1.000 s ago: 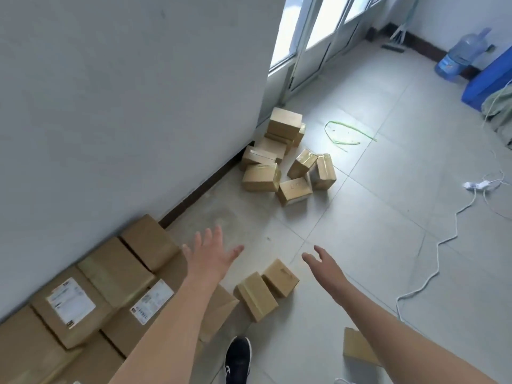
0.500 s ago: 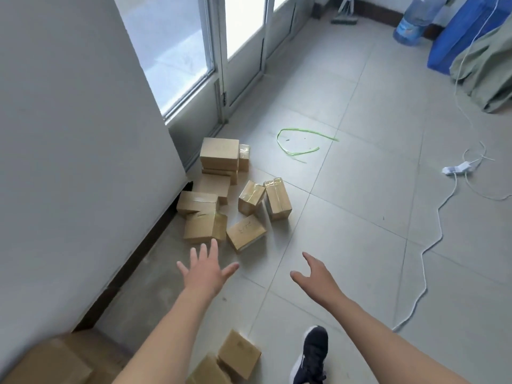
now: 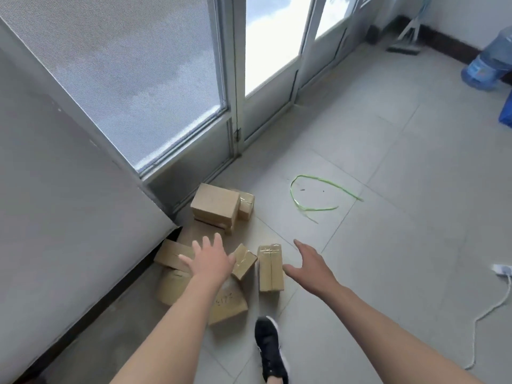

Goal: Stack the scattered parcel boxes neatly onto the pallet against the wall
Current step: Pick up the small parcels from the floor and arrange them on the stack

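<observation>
Several brown parcel boxes lie scattered on the tiled floor by the wall corner. A taped upright box [image 3: 270, 268] stands in the middle, a small tilted box [image 3: 244, 261] beside it, a box with handwriting [image 3: 227, 302] nearer me, and a larger box [image 3: 215, 204] on top of others at the back. My left hand [image 3: 209, 261] hovers open with fingers spread above the left boxes, covering part of them. My right hand [image 3: 310, 266] is open just right of the taped box, holding nothing. No pallet is in view.
A grey wall [image 3: 55, 189] runs along the left, glass doors [image 3: 263, 65] behind the boxes. A green strap [image 3: 313, 195] lies on the floor, a white cable with power strip [image 3: 501, 270] at right, a water bottle [image 3: 487, 65] far right. My black shoe [image 3: 270, 347] is near the boxes.
I have walked from the stacked boxes to the scattered pile; the pile is now right under my hands. Both hands stay open and reach closer to the boxes.
</observation>
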{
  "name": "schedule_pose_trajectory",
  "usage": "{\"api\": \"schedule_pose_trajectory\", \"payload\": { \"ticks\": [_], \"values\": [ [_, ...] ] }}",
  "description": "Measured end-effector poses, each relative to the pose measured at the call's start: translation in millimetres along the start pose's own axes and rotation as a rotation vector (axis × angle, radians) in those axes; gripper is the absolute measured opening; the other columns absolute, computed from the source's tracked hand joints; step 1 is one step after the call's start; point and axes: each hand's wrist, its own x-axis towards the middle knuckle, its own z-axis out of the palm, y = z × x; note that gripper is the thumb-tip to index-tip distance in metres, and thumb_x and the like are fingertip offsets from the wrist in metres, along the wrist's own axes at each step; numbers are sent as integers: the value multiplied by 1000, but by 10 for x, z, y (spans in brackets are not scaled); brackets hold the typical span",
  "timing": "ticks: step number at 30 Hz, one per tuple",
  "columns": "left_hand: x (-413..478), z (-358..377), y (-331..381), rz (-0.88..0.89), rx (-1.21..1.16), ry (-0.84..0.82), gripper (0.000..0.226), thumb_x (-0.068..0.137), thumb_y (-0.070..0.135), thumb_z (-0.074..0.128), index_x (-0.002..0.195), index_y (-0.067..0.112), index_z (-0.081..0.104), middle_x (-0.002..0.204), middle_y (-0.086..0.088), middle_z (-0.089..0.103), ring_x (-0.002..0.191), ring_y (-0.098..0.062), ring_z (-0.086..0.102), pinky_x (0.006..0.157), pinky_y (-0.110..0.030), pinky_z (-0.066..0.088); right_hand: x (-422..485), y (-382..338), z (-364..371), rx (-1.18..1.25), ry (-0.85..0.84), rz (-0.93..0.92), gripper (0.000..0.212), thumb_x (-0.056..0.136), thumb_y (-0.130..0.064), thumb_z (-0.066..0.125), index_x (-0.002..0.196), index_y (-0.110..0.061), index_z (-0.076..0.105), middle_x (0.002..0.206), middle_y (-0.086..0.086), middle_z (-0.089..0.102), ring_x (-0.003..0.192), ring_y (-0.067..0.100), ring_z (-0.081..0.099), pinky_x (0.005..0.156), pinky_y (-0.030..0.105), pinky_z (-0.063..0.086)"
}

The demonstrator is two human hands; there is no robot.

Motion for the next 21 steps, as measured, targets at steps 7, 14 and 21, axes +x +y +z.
{"api": "schedule_pose_trajectory", "payload": {
  "ticks": [7, 14, 21],
  "values": [
    [1608, -53, 380, -194, -135, 2, 72, 97, 58, 35, 156, 25, 13, 162, -7, 16, 148, -35, 9, 110, -71, 13, 1892, -10, -21, -124, -102, -51, 79, 85, -40, 59, 154, -26, 21, 158, -1, 24, 143, 20, 25, 109, 39, 33],
    [3057, 276, 627, -541, -492, -5, 97, 83, 75, 43, 156, 24, 5, 163, -14, 6, 147, -39, 6, 107, -73, 14, 3628, 26, 390, -278, -199, -141, 84, 82, -43, 60, 153, -26, 18, 156, 3, 25, 141, 23, 26, 104, 38, 36],
    [4510, 741, 811, -847, -825, 85, 125, 70, 81, 58, 157, 19, -6, 161, -22, -11, 146, -47, -8, 113, -64, 13, 5178, 157, 1196, -537, -129, -320, 109, 77, -60, 67, 156, -25, 0, 160, 17, 10, 146, 34, 13, 113, 45, 26]
  ]
}}
